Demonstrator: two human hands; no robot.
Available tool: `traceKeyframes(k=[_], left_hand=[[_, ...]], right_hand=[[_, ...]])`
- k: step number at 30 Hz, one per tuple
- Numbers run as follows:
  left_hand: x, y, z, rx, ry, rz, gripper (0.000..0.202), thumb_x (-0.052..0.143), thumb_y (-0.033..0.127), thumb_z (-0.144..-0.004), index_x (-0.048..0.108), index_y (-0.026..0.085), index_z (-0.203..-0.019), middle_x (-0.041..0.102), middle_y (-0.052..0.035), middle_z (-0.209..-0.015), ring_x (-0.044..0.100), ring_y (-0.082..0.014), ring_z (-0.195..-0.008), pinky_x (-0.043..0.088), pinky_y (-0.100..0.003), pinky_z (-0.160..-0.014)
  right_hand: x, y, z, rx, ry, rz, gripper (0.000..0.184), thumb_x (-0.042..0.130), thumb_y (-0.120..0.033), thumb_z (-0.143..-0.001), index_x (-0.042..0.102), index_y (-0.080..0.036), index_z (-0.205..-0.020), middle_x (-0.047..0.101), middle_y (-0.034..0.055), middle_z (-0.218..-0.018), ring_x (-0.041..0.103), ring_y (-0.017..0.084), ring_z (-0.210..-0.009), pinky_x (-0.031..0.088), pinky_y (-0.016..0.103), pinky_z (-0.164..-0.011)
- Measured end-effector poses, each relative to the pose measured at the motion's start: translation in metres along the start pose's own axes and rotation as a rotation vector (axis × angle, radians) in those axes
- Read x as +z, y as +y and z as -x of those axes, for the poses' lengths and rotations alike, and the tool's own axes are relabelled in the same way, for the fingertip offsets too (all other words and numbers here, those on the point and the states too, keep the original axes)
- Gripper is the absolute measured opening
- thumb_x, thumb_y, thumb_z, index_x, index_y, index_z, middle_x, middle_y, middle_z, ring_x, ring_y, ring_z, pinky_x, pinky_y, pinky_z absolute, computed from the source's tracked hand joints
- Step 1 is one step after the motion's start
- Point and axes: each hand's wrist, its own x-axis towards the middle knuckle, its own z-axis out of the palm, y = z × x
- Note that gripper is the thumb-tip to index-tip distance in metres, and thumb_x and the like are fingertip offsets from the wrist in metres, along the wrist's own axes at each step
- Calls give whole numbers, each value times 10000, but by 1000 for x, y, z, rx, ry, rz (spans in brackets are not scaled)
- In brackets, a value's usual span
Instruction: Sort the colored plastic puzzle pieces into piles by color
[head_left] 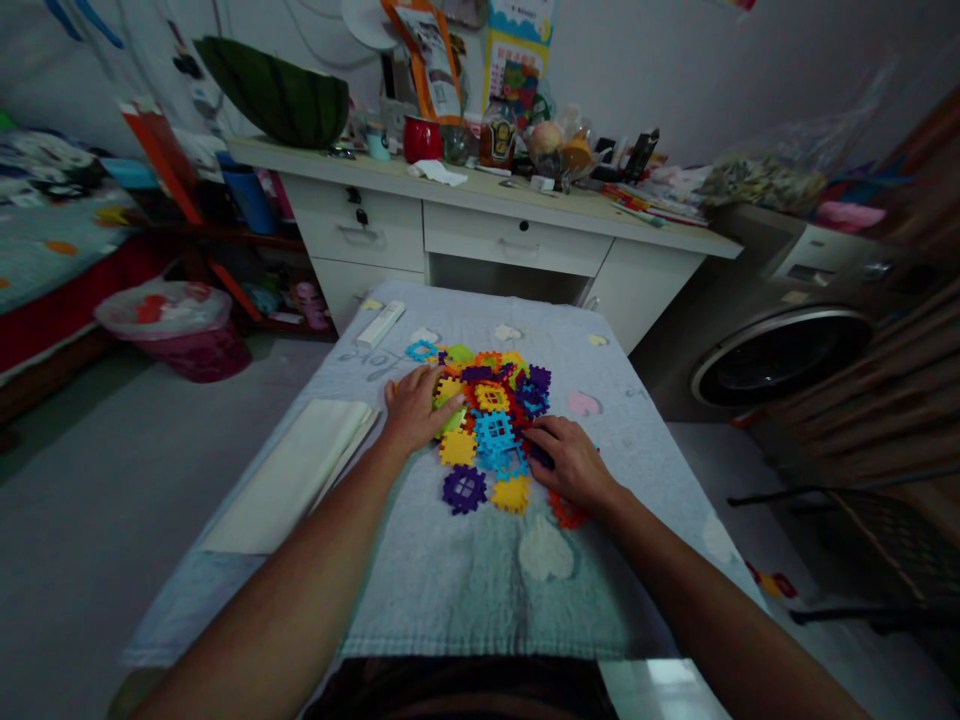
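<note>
A loose heap of colourful plastic interlocking building tiles lies in the middle of the cloth-covered table [480, 590]. My left hand [417, 405] rests against the heap's left side, its thumb apart from the fingers and close to a yellow tile [458, 448]. On the opposite side, my right hand [574, 462] has its fingers spread over the edge of the heap, touching a dark purple tile partly hidden beneath them. An orange-red tile [568, 510] sticks out below that hand. Nearer me lie a purple window tile [464, 489] and another yellow tile [511, 494]. Blue window tiles [495, 431] show between my hands.
Folded cream sheets [292, 478] lie along the table's left side, with a white oblong object [382, 324] beyond them. Behind stands a white drawer desk [517, 243] bearing a watermelon piece [277, 95] and jars. A washing machine [787, 320] stands right, a pink bin [176, 335] left.
</note>
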Motion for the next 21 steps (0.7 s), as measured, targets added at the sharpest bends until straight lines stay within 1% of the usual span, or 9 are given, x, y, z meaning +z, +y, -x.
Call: traceKeyframes(k=[3, 6, 10, 13, 16, 18, 19, 21], left_hand=[[1, -1, 0, 7, 11, -3, 521, 474, 513, -903, 481, 270, -1363, 478, -120, -1446, 423, -312, -1327, 201, -592, -1108], [3, -3, -1, 19, 14, -5, 520, 485, 505, -901, 480, 275, -1367, 487, -117, -1439, 420, -313, -1327, 199, -586, -1110], [3, -3, -1, 22, 6, -25, 522, 476, 515, -904, 481, 275, -1368, 483, -114, -1441, 415, -318, -1330, 213, -584, -1101], [2, -2, -1, 20, 5, -30, 528, 465, 523, -909, 476, 271, -1373, 483, -110, -1441, 416, -314, -1330, 222, -573, -1097], [3, -1, -1, 17, 9, -34, 528, 453, 534, -915, 473, 270, -1372, 486, -111, -1443, 413, -306, -1334, 226, -562, -1096], [3, -2, -1, 13, 13, -33, 526, 445, 538, -919, 474, 268, -1370, 484, -116, -1449, 416, -303, -1335, 225, -561, -1098], [4, -3, -1, 11, 14, -30, 524, 440, 538, -922, 476, 267, -1369, 481, -119, -1452, 416, -301, -1336, 222, -564, -1100], [5, -4, -1, 10, 15, -22, 510, 427, 534, -931, 480, 268, -1363, 479, -120, -1455, 416, -296, -1339, 213, -572, -1103]], right_hand=[[-3, 4, -5, 27, 56, -20, 329, 588, -225, -824, 666, -190, -1142, 619, 130, -1181, 571, 270, -1057, 462, 422, -925], [-9, 8, -15, 56, 130, -63, 307, 611, -227, -806, 673, -189, -1104, 628, 120, -1115, 580, 258, -1013, 471, 408, -908], [-14, 7, -40, 43, 252, -142, 297, 643, -226, -789, 667, -198, -1084, 623, 107, -1084, 582, 251, -1012, 480, 405, -911], [-9, -2, -68, 23, 300, -203, 337, 677, -250, -795, 646, -200, -1126, 613, 106, -1097, 572, 252, -1046, 476, 405, -934], [-3, -14, -95, 9, 308, -254, 471, 720, -337, -797, 592, -190, -1226, 591, 123, -1159, 551, 263, -1104, 456, 417, -977], [-3, -18, -107, 1, 316, -290, 530, 711, -381, -814, 550, -187, -1280, 569, 133, -1211, 534, 262, -1146, 439, 416, -1008], [-5, -17, -111, 4, 327, -307, 517, 687, -385, -835, 541, -185, -1288, 562, 135, -1224, 530, 257, -1157, 433, 411, -1018], [-10, -8, -113, 35, 361, -324, 426, 620, -366, -882, 557, -181, -1260, 567, 135, -1212, 537, 245, -1147, 429, 405, -1024]])
